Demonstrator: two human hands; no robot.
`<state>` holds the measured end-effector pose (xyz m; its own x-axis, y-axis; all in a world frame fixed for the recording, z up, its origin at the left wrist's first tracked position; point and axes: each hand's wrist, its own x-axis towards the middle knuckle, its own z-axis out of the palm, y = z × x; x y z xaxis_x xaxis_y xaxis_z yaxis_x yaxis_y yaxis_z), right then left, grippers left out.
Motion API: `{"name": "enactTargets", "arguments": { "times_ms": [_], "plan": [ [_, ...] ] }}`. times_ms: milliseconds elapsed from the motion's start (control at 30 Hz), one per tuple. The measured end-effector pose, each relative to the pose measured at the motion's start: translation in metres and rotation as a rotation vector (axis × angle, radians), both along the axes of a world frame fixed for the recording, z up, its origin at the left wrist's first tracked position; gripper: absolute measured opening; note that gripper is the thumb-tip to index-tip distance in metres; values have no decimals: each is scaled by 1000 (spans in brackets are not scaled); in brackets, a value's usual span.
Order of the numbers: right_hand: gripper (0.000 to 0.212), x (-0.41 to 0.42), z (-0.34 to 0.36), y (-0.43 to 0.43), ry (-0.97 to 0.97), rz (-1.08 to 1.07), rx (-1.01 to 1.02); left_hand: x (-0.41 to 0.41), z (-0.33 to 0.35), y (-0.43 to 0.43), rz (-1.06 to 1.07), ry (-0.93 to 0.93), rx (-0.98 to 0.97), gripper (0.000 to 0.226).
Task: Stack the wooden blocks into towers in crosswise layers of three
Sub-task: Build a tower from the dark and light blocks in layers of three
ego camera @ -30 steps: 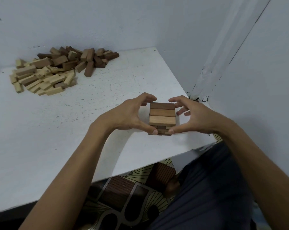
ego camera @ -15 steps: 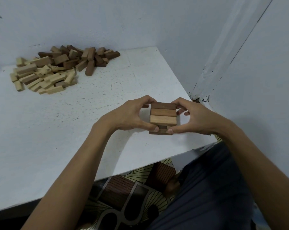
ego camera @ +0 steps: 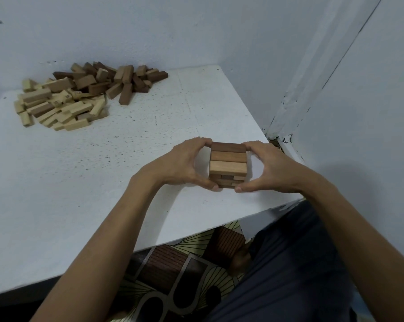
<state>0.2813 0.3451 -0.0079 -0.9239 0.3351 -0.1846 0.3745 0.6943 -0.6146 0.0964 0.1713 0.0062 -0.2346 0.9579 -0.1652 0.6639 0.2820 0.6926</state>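
Three blocks (ego camera: pixel 228 156) are laid side by side as the top layer of a low tower (ego camera: pixel 227 180), which is taken as the reference for everything else. The white counter (ego camera: pixel 126 177) lies under the tower, and its front edge is near the tower on the person's side. A pile of loose blocks (ego camera: pixel 80 96) is seen well apart from the tower, to its far left.

The tower is clasped from both sides. The left hand (ego camera: pixel 184 166) is curled round its left flank and the right hand (ego camera: pixel 270 168) round its right flank. On each, the thumb is set at the near lower corner and the fingers are pressed to the far upper corner.

A slip is judged possible if the squeeze is uneven: one layer could be pushed askew over the one below. A block could also be dragged out as the hands are lifted away. A careless nudge could send the stack over the nearby edge.

The long axes of the top blocks run left to right across the tower. In the layer below, end faces are turned toward the person, so those axes run front to back. The tower itself stands upright, and no lean is made out.
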Motion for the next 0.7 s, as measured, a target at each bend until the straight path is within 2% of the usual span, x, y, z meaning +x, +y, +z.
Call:
{"name": "enactTargets", "arguments": {
  "times_ms": [200,400,700],
  "plan": [
    [101,2,-7,-5,-7,-8,35,-4,-14,1,-7,116,-68,90],
    [102,1,-16,-3,-15,-10,22,-9,-31,4,-25,157,-20,99],
    [100,2,-21,-2,24,10,17,-7,-32,1,-3,151,-31,88]
  ]
}}
